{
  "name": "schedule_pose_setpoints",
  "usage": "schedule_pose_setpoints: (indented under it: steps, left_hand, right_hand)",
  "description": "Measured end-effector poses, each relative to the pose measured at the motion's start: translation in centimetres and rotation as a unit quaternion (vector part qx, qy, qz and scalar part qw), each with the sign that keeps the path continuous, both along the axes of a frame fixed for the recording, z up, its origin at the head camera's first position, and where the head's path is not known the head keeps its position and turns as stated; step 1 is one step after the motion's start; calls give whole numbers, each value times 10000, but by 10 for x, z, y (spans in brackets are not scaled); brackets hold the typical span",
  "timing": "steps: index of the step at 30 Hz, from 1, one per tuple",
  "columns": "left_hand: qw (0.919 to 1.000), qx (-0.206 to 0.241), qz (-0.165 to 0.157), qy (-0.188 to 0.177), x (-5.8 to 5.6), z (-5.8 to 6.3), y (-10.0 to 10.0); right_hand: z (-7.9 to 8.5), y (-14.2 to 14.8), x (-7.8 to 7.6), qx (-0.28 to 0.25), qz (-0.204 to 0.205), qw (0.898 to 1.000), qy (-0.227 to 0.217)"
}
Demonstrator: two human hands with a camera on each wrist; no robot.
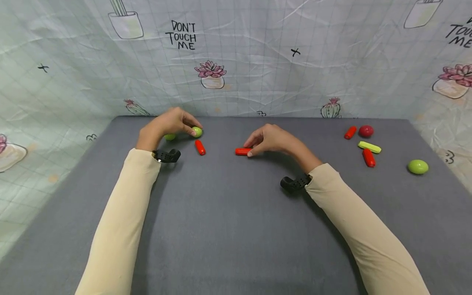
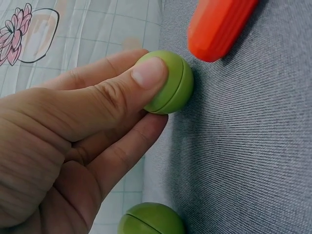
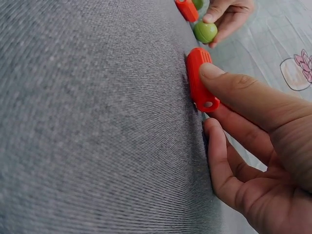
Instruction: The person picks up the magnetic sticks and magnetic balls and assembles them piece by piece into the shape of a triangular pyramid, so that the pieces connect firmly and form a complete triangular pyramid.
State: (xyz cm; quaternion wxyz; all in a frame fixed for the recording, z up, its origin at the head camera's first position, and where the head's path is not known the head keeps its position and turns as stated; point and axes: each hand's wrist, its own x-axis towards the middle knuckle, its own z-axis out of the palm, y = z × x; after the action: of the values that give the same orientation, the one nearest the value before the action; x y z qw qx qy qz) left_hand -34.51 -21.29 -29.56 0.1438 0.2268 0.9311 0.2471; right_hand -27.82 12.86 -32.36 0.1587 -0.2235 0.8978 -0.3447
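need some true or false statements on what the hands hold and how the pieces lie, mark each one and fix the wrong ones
1. The left hand and the right hand each pinch a piece. True.
2. The left hand holds a red stick. False: it pinches a green ball.
3. The right hand's thumb touches a red stick. True.
4. The yellow stick stands upright. False: it lies on its side on the table.
5. A dark red ball lies beside another red stick. True.
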Motion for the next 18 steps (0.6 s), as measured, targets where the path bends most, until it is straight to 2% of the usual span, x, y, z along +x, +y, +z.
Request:
schedule_pose_setpoints:
  steps: [10,15,18]
  left_hand:
    - [9996,-19,80,272,3,4,3]
    - [9971,-24,65,755,6,-2,6]
    - [9949,116,144,987,10,-4,12]
  right_hand:
    - [3,-1,-3,100,-56,9999,51]
    - [0,-1,1,21,-136,9998,109]
    - [0,-1,1,0,-134,9998,178]
